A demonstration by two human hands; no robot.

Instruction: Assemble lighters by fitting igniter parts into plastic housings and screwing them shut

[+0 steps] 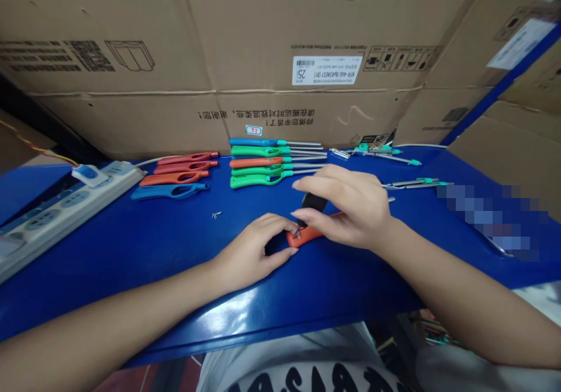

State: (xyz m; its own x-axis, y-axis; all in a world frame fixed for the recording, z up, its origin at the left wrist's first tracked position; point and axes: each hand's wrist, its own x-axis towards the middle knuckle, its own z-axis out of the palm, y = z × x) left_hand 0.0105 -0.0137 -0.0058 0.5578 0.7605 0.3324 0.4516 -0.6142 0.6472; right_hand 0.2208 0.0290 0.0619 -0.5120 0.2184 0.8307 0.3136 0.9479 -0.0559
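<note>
An orange long-nosed lighter lies on the blue table, its metal tube poking out past my right hand. My left hand grips the lighter's rounded handle end between thumb and fingers. In my right hand is a screwdriver with a thick black handle, held tilted above the lighter. Its tip meets the orange handle beside my left fingertips; whether it sits in a screw I cannot tell. Several small screws lie loose to the left of my hands.
Assembled lighters are stacked behind my hands, with red, orange and blue handle shells to their left. Metal tubes with teal ends lie at right. A power strip borders the left; a large cardboard box walls the back.
</note>
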